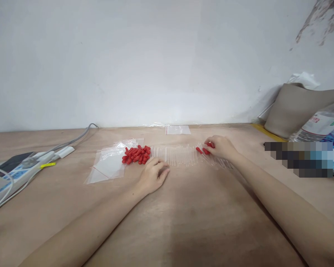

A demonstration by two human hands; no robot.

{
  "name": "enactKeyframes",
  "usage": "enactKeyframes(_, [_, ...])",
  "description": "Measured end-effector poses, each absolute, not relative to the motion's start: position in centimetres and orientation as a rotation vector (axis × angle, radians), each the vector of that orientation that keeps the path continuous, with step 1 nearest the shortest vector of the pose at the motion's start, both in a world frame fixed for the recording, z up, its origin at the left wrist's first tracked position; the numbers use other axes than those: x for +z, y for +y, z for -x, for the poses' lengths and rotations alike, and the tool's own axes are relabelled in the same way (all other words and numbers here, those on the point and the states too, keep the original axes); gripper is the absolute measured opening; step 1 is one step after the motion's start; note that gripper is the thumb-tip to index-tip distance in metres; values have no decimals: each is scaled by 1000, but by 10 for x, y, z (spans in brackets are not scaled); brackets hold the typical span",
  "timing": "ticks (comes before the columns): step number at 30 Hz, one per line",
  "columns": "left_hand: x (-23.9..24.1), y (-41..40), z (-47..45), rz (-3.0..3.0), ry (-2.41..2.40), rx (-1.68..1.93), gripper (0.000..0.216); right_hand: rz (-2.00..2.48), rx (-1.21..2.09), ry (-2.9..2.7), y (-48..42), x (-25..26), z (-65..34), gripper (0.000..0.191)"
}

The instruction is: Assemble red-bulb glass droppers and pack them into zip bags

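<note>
A row of thin clear tubes (180, 155) lies side by side across the middle of the wooden table. At its left end is a heap of red rubber bulbs (136, 154). My left hand (154, 174) rests just below that heap, beside the tubes, its fingers loosely bent and the thumb apart, with nothing visible in it. Over the right end of the row, my right hand (220, 147) has its fingers closed around red rubber bulbs (207, 150). One more red bulb (199, 150) lies on the tubes by its fingertips. The fingers partly hide the bulbs there.
Clear zip bags (108, 165) lie left of the heap, and another small bag (178, 129) lies by the wall. A power strip (25, 168) with cables is at far left. On the right stand a grey-brown container (292, 111) and a plastic bottle (320, 124).
</note>
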State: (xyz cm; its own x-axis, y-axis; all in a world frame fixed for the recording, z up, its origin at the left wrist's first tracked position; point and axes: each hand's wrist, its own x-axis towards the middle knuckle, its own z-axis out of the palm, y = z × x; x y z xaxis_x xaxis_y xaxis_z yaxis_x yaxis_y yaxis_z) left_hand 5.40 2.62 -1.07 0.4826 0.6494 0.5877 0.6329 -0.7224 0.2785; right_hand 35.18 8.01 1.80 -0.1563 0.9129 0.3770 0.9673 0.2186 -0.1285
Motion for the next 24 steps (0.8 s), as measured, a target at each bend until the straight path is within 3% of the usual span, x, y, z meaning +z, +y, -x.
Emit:
enactKeyframes(11, [-3,32,-61,-2715,1760,1018,21,1695,-196,-2424,73,22,-347,19])
enactKeyframes(18, [11,71,-88,-2700,2159,609,37,1770,78,-2060,80,24,-354,20])
enactKeyframes(24, [14,88,-106,-2571,2261,354,26,1695,368,-1610,86,26,-358,12])
